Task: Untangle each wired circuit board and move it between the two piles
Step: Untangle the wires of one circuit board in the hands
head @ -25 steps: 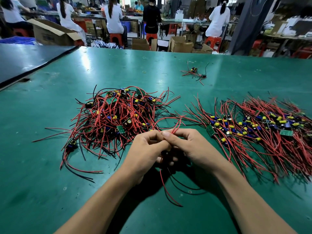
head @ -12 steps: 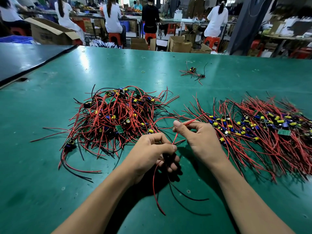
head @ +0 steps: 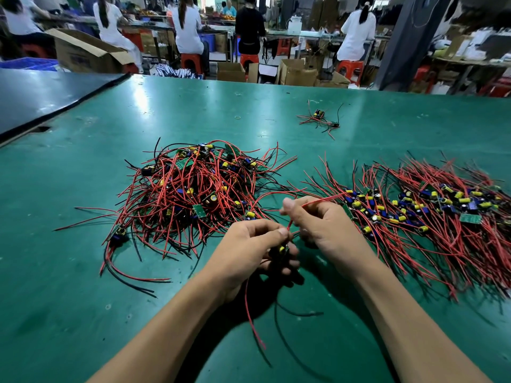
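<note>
- Step in hand (my judgement): freeing the leads of one wired board. The move to a pile has not yet begun.
- Left hand: fingers are curled round a small green circuit board with a yellow capacitor. The board is held just above the glossy green surface, in the gap between the two piles.
- Right hand: thumb and forefinger pinch a thin red lead wire of that board. The wire rises from the left hand, passes through the pinch and runs on to the right.
- The wire's far tip is motion-blurred, so I cannot tell whether it touches the right pile.
- Two more leads, one loose red wire and one loose black wire, hang below the left hand toward the person.
- Tangled heap of red and black wires with boards: lies left of the hands, wires crossing every way.
- Fanned spread of wired boards: lies right of the hands, wires roughly parallel, components in a band.
- Judgement: the heap is probably the source and the spread the sorted lot. The heap is large, so much work remains.
- Next move calls for drawing the pinched wire straight, checking that the hanging leads are clear of the heap, then laying the board in line with the spread.
- Risk: a hanging lead may snag heap wires and drag neighbouring boards along.
- Aside: a small stray cluster of wired boards lies well apart, farther back.
</note>
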`<state>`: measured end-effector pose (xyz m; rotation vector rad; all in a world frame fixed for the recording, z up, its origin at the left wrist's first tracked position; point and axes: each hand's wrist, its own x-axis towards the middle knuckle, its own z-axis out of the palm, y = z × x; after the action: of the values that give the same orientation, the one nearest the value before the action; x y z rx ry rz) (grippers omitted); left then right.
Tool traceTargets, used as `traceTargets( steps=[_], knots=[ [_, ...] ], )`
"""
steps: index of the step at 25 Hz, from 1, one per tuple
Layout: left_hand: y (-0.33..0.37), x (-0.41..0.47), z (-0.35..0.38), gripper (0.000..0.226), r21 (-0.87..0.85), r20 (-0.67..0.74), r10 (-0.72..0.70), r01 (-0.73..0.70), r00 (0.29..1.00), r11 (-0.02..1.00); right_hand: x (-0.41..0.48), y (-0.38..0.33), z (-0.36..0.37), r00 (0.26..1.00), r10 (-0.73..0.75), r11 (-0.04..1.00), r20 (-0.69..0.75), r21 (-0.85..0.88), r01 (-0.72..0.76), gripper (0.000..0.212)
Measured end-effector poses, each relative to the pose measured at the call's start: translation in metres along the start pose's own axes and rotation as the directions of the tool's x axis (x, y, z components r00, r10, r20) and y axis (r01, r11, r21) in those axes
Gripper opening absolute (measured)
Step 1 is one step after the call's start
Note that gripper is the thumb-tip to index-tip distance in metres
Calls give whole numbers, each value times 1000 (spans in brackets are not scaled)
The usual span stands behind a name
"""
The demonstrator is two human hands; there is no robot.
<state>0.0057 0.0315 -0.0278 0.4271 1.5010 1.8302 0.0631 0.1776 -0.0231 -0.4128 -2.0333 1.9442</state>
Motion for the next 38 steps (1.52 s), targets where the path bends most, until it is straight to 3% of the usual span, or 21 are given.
traceTargets(
  steps=[2,4,7,10,14,17,19,24,27,34,38],
  knots=[
    [0,0,0,11,-39,-10,1,-1,1000,999,-3,0,-3,985,54,997,164,44,-62,40],
    [1,1,1,9,-60,-10,0,0,1000,998,-3,0,-6,973,58,997,223,35,-67,33],
    [1,1,1,9,-76,17,9,-7,1000,997,-2,-1,-6,990,5,1000,140,12,-6,32],
    [-2,1,2,10,-24,8,51,-51,999,998,0,0,-4,996,-87,987,32,-130,91,41],
    [-8,3,2,11,287,-56,192,-169,980,943,1,0,0,998,9,995,-60,-95,-15,45],
    [-13,6,4,13,450,-93,278,-209,956,868,4,3,0,993,-3,949,-116,-313,-33,47],
    [-12,7,4,15,441,-138,299,-212,944,872,4,3,-3,996,-4,921,-87,-389,-30,44],
    [-11,7,1,13,278,-161,218,-167,963,946,0,0,-1,982,76,983,170,-181,-45,38],
    [-11,7,2,15,294,-153,198,-147,968,945,0,1,-3,972,93,975,216,-217,-45,35],
    [-8,8,2,15,306,-100,158,-120,982,944,7,2,-10,998,21,881,67,-473,13,33],
    [-5,7,2,11,294,-94,145,-112,985,949,8,3,-10,1000,-8,910,-26,-415,-4,36]
  ],
)
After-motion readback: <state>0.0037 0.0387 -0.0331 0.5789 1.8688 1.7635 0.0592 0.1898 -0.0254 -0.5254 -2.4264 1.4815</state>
